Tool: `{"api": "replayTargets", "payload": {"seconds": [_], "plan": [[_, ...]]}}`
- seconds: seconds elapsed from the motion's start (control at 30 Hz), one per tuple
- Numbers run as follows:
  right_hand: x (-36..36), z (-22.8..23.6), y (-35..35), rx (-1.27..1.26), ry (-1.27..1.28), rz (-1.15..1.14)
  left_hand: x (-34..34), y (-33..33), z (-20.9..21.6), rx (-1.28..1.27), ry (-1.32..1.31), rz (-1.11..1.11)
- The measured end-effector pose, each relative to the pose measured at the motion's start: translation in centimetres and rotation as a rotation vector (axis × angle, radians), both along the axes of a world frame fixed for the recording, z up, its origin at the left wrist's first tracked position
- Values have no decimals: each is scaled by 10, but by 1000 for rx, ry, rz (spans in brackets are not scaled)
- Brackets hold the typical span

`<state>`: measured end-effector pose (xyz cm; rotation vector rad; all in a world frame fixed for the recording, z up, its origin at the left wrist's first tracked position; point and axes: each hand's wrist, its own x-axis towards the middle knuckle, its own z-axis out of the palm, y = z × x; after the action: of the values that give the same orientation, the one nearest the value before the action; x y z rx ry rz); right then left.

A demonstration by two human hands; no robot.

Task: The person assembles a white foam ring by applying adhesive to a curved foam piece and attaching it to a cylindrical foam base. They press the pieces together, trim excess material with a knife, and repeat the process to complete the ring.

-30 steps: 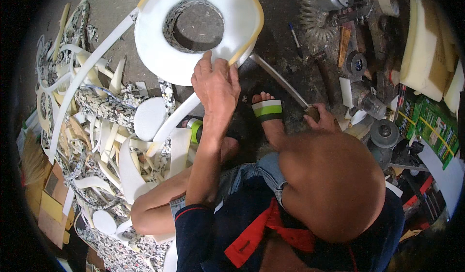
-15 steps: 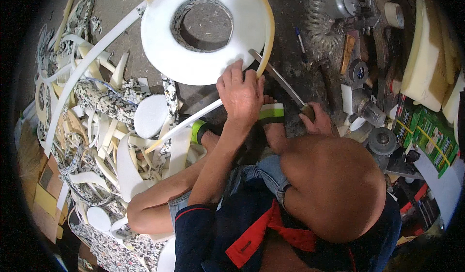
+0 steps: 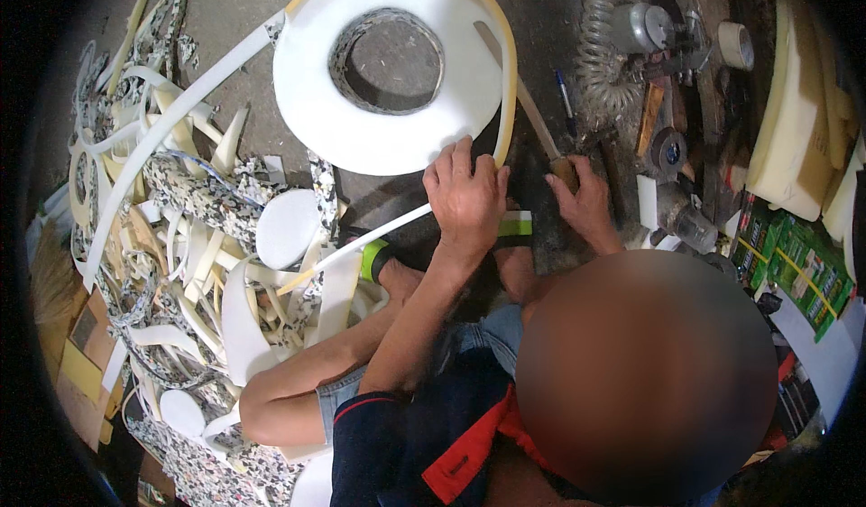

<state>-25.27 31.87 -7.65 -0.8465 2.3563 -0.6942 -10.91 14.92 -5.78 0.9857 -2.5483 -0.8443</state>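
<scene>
- Two hands at work near picture centre, both low over the concrete floor.
- Left hand lies flat, fingers spread, pressing the near edge of the white foam ring; nothing is enclosed in it, it only pins the ring.
- Right hand is wrapped around the wooden handle of a long blade; grip tight on the handle.
- Blade's long axis runs from the right hand up and to the left, crossing the ring's right rim beside the yellowish edge strip.
- Ring lies flat on the floor, ahead of both hands; the left hand touches it, the right hand is just off its lower right edge.
- White strip trails from the ring's upper left down into the offcut pile.
- Sandal with green strap sits just below the left hand.
- Tool clutter on the right, apart from the hands.
</scene>
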Motion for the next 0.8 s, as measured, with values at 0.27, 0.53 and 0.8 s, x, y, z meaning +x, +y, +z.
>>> {"api": "replayTargets", "payload": {"seconds": [0.27,0.53,0.8], "plan": [[-35,8,-9,57,72,29,0,0,1,14,16,7],[-80,10,-59,83,124,104,-1,4,1,2,29,10],[-135,24,-86,176,129,195,0,4,0,1,26,6]]}}
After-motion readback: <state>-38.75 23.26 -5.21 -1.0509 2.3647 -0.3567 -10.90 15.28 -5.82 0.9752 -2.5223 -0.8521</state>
